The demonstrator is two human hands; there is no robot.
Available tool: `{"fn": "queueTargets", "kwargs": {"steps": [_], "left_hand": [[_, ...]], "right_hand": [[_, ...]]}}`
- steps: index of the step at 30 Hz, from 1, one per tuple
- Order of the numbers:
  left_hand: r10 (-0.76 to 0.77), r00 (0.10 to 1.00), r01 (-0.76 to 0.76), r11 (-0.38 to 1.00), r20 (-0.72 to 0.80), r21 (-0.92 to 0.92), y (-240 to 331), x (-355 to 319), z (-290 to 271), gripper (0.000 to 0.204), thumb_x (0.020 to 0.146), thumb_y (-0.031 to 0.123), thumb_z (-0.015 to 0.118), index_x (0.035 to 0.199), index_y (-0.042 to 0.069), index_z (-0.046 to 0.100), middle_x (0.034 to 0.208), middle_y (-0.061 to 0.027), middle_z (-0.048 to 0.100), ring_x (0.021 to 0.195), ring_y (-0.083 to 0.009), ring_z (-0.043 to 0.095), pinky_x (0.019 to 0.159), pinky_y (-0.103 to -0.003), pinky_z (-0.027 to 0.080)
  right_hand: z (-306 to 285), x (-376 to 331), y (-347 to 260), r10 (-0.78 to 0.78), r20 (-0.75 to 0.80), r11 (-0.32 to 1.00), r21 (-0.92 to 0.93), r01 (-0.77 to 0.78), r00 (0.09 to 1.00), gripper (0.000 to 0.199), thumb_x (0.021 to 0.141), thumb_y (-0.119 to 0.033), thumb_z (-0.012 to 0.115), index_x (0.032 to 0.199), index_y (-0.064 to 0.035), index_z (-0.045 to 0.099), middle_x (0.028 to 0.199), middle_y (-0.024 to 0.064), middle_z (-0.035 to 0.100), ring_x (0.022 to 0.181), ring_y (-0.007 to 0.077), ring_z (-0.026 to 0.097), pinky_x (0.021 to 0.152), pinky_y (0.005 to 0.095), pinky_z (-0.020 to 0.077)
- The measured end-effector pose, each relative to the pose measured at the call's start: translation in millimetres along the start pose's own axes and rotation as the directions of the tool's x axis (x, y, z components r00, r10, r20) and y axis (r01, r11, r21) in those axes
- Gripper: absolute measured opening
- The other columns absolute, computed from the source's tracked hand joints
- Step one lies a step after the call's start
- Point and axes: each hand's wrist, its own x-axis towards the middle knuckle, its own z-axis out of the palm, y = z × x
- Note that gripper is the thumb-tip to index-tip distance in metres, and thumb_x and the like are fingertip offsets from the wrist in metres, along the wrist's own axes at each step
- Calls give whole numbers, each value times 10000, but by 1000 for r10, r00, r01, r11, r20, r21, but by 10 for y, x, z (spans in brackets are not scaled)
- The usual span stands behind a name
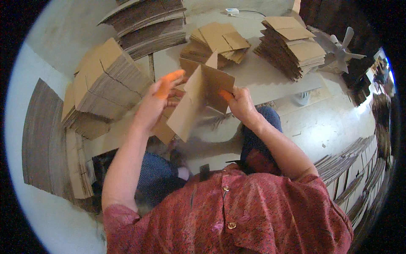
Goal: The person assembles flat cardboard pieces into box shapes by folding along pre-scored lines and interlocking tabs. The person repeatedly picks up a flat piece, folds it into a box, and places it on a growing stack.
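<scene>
I hold a brown cardboard piece (198, 99) with folded flaps up in front of me, between both hands. My left hand (154, 103) grips its left side, with an orange cover on one raised finger. My right hand (241, 103) grips its right edge, also with an orange fingertip cover. More flat cardboard blanks (165, 127) lie under my left hand on the low white table (270, 82).
Tall stacks of cardboard blanks stand at the left (105, 80), back (148, 25), back middle (215, 42) and back right (292, 44). A white fan (338, 48) sits at the right. More cardboard sheets lie at the far left (42, 139) and lower right (355, 169).
</scene>
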Motion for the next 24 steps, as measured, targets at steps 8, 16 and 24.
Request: {"fn": "queueTargets", "kwargs": {"steps": [8,16,24], "left_hand": [[308,930,-117,764,-200,634,-769,-723,283,461,809,141,629,1199,-14,438,1199,-116,488,1068,-236,484,920,-338,363],[431,785,-116,808,-445,577,-750,-312,475,240,824,23,564,1039,-76,528,1027,-147,580,936,-237,552,841,-327,412],[408,798,-124,832,-445,541,-999,-356,187,266,819,21,575,1063,-70,522,1044,-139,572,948,-229,548,839,-327,415]], "right_hand": [[-141,214,40,81,159,989,107,-98,984,265,822,-256,572,848,5,608,696,225,575,698,362,599,589,427,457],[-546,1489,1318,-150,-375,761,-635,-135,915,537,824,-431,545,1050,57,546,975,175,609,906,314,581,801,385,455],[-606,2112,1180,401,-102,664,-652,-366,910,661,568,-530,737,880,44,630,857,192,638,754,297,625,664,378,500]]}}
